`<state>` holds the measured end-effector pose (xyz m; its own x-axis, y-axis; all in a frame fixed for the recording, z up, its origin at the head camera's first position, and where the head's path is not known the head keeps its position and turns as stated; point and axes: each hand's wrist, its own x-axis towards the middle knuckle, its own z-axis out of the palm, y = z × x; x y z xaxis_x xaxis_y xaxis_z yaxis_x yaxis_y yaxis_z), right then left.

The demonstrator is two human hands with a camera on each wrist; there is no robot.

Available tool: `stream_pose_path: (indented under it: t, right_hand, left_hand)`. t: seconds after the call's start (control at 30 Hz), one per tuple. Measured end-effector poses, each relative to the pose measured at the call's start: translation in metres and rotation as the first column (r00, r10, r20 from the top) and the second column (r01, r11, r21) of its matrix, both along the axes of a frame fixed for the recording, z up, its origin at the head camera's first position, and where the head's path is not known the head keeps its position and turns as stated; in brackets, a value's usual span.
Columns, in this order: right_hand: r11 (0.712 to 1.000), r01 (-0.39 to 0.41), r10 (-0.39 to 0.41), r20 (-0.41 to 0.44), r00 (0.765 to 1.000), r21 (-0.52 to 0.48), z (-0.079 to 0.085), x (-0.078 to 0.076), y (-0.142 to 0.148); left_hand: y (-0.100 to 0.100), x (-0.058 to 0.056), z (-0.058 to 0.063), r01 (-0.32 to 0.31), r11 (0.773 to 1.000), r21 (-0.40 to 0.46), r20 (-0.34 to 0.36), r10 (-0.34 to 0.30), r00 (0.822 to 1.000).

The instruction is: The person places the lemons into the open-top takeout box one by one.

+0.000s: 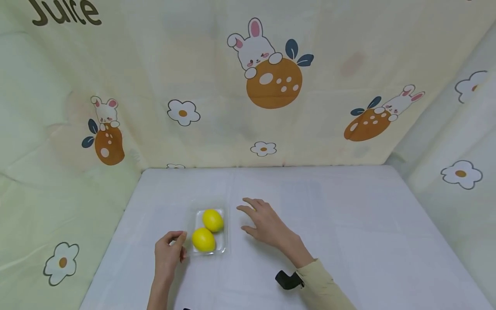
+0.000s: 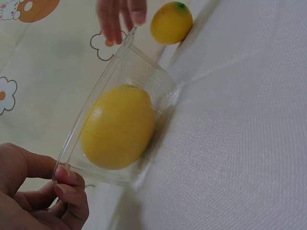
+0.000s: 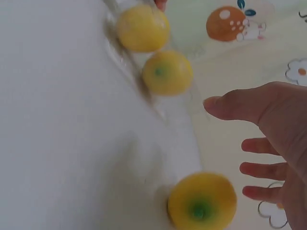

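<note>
A clear plastic box point(image 1: 224, 245) stands on the white tabletop, with two yellow lemons point(image 1: 208, 230) lying one behind the other inside. My left hand point(image 1: 169, 254) pinches the left rim of the box between thumb and fingers, plain in the left wrist view. To the right of the box, my right hand point(image 1: 267, 224) hovers with fingers spread and holds nothing. A third lemon point(image 3: 201, 203) with a green tip lies outside the box near the right hand; in the left wrist view this lemon point(image 2: 171, 23) sits beyond the box. The head view does not show it.
A white cloth point(image 1: 348, 241) covers the table. Behind it and at both sides hang pale curtains point(image 1: 217, 142) printed with rabbits, oranges and flowers. A black device point(image 1: 288, 280) sits at the right wrist by the beige sleeve point(image 1: 325, 286).
</note>
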<state>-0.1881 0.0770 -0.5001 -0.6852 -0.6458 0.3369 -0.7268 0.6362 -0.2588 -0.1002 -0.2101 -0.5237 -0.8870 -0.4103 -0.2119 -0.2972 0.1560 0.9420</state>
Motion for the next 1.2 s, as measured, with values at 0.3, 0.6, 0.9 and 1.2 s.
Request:
stream_pose_path:
  t: [0.3,0.6,0.9,1.2]
  right_hand:
    - [0.994,0.099,-0.105,0.133,0.986,0.051,-0.025,-0.01,0.016]
    - [0.991,0.128,-0.121,0.15,0.981,-0.035,-0.042,-0.012,0.024]
    - [0.989,0.135,-0.12,0.195,0.973,-0.061,-0.042,-0.01,0.026]
    - [0.991,0.092,-0.075,0.162,0.984,-0.096,-0.03,0.005,0.015]
  left_hand:
    - [0.001,0.001,0.0,-0.003,1.0,-0.014,0.003,0.003,1.0]
    - [0.001,0.001,0.0,0.0,1.0,-0.009,0.004,0.0,1.0]
    - [0.001,0.001,0.0,0.004,1.0,0.008,0.003,-0.004,1.0]
    - [0.001,0.0,-0.001,-0.005,1.0,0.008,0.006,0.005,1.0]
